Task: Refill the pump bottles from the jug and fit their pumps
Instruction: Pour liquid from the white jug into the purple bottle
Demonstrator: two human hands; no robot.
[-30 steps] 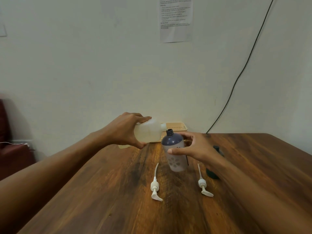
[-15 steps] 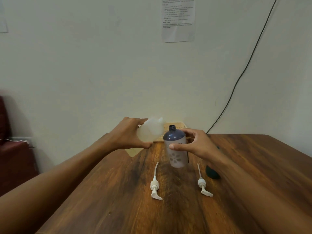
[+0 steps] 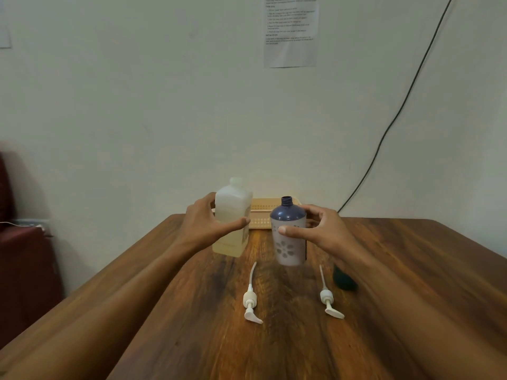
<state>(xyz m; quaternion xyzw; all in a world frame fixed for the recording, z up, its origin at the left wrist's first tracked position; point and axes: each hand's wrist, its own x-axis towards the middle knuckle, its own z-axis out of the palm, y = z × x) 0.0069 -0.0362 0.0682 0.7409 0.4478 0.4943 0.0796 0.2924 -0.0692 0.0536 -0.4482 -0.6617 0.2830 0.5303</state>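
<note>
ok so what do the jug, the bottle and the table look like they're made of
The jug: probably translucent plastic, milky and matt; yellowish liquid shows through its lower part.
The bottle: likely opaque plastic with a slight sheen; moulded threaded neck, dark blue shoulder, pale printed body.
The table: wood or wood-look laminate, semi-gloss; grain streaks and soft reflections, which one is unclear.

Dim, even indoor light with a greenish cast; no hard glare, only a mild sheen on the table (image 3: 425, 242). A soft shadow spreads under the bottle (image 3: 290, 250). The pale jug (image 3: 233, 204) nearly melts into the wall (image 3: 137, 105). The left edge is smeared (the dark red furniture (image 3: 27, 270) most), and the forearms (image 3: 109, 311) stretch wide at the bottom corners.
</note>
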